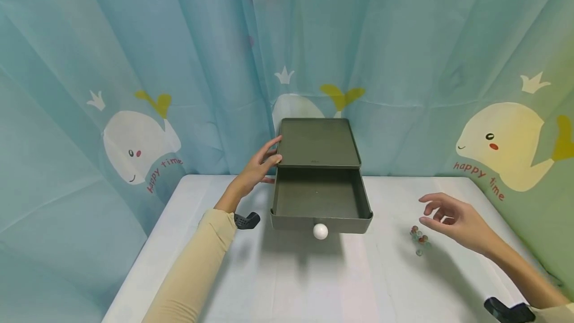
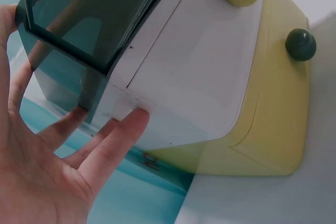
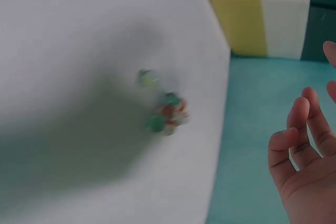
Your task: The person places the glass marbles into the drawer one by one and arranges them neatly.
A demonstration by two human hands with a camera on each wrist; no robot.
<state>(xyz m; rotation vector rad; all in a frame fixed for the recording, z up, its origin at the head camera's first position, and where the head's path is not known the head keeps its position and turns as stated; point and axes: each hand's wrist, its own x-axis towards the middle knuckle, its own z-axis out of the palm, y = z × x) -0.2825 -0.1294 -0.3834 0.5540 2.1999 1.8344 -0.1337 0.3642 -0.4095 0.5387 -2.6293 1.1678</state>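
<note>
A small drawer cabinet [image 1: 319, 141] stands at the back of the table, its dark green top drawer [image 1: 317, 193] pulled out by a white knob [image 1: 320, 231]. Nothing lies inside that drawer. Fingers spread, my left hand [image 1: 253, 169] rests against the cabinet's left side; in the left wrist view its fingertips touch the green tier and the white drawer tier [image 2: 194, 61]. A small cluster of green and reddish-brown glass marbles [image 1: 420, 239] lies on the table to the right. Over them hovers my right hand [image 1: 462, 221], fingers loosely bent, nothing visible between them.
Below the white tier is a yellow tier [image 2: 281, 87] with a dark green knob [image 2: 301, 44]. Both lower drawers are closed. The white table [image 1: 314, 288] ends at a blue curtain [image 1: 215, 64] with whale prints, close behind the cabinet.
</note>
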